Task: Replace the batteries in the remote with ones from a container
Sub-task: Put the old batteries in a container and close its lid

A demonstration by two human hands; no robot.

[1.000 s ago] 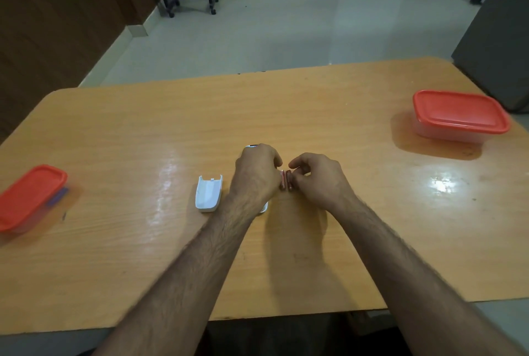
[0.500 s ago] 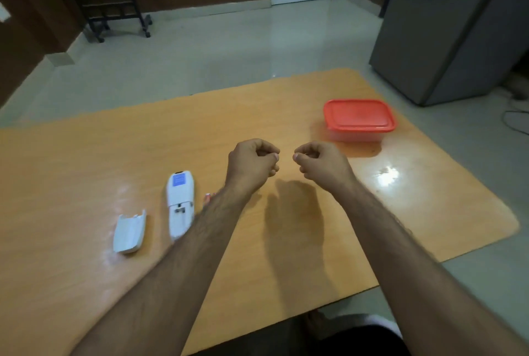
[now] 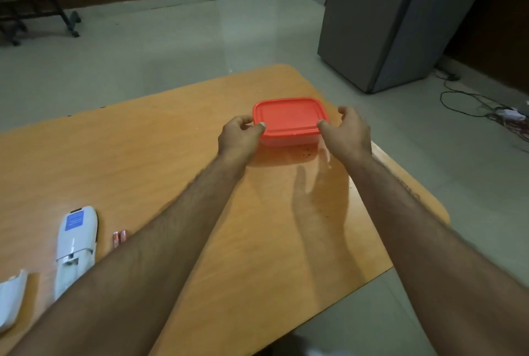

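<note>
My left hand (image 3: 239,136) pinches the left rim of the red-lidded container (image 3: 289,120) at the table's (image 3: 171,155) far right; my right hand (image 3: 347,133), fingers loosely curled, touches its right corner. The remote (image 3: 75,244) and 2 batteries (image 3: 119,238) lie near left.

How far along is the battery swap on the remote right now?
Done: the battery cover is off, and two batteries lie beside the remote. In hand: the left hand and right hand are at the sides of the container, its red lid on. Left: open it, fit fresh batteries, refit the cover.
</note>
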